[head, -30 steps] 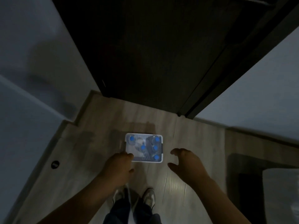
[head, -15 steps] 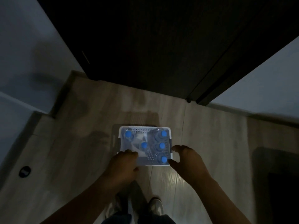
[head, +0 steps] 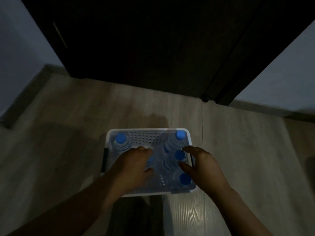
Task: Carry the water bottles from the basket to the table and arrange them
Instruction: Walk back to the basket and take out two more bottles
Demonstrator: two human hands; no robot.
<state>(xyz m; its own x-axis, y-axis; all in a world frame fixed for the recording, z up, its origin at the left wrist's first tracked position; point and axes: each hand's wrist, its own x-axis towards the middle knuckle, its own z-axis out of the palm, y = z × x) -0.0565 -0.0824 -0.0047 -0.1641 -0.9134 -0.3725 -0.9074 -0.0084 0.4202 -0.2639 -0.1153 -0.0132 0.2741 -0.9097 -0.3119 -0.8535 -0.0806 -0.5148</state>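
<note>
A white perforated basket point(head: 148, 129) stands on the wooden floor right in front of me. Several clear water bottles with blue caps stand upright in it: one at the back left point(head: 120, 138), one at the back right point(head: 180, 135) and one at the front right point(head: 185, 178). My left hand point(head: 133, 166) hovers over the middle bottle point(head: 150, 160), with fingers and thumb curved either side of its cap. My right hand point(head: 202, 166) is spread around the cap of the right-hand bottle point(head: 179, 155), with a gap showing on both sides. No table is in view.
The room is dim. A dark door point(head: 153, 40) rises just behind the basket, with a small doorstop point(head: 205, 99) at its right foot. Pale walls point(head: 281, 74) and skirting close in on both sides. Bare wooden floor point(head: 59, 150) surrounds the basket.
The view has dropped closer to the basket. Both hands have moved forward from its near edge to over the bottles inside.
</note>
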